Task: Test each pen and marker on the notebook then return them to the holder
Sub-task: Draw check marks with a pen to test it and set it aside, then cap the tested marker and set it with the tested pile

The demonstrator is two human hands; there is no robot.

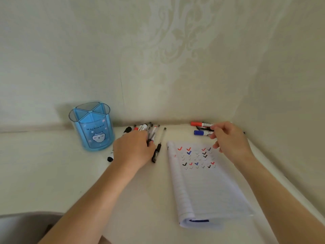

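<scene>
An empty blue translucent pen holder (91, 128) stands at the back left of the white table. To its right lies a pile of pens and markers (146, 128); my left hand (133, 149) lies over the pile with its fingers curled round some of them. A black-capped marker (110, 158) sticks out at the hand's left, and a black gel pen (159, 147) lies just right of it. The open notebook (202, 187) shows rows of red, blue and black ticks. My right hand (230, 140) hovers over its top edge, fingertips touching the blue marker (200, 132) and a black marker beside the red marker (197, 123).
The wallpapered wall (158, 67) runs close behind the holder and pens, and a side wall closes in on the right. The table's near left edge (31, 213) drops off at the lower left.
</scene>
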